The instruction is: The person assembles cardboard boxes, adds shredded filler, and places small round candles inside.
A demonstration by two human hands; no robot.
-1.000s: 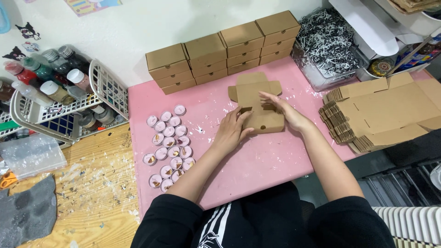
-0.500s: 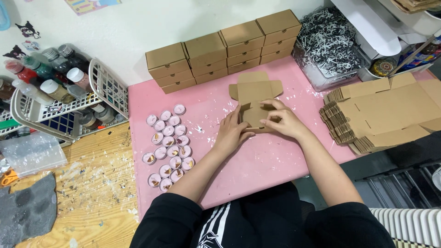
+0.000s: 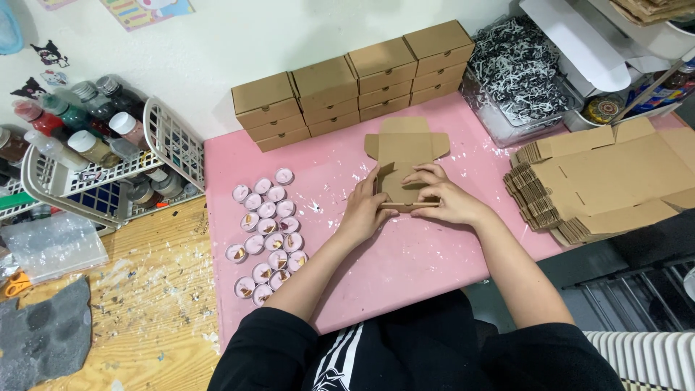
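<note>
A brown cardboard box blank [image 3: 404,148] lies half folded on the pink mat [image 3: 405,253], its lid flaps spread flat toward the wall. My left hand [image 3: 365,206] presses the left side wall of the box upright. On the near and right side, my right hand [image 3: 441,197] grips the folded front wall, fingers curled over its edge. Both forearms reach in from the bottom in black sleeves.
Finished brown boxes [image 3: 355,80] are stacked along the wall. Several small pink candle cups [image 3: 266,232] sit left of my hands. A pile of flat box blanks [image 3: 601,177] lies right. A clear tub of shredded paper [image 3: 517,69] and a white basket of bottles [image 3: 94,163] flank the mat.
My hands have drawn closer together on the box. The near walls have been folded up and the right hand has shifted from the right flap onto the front wall.
</note>
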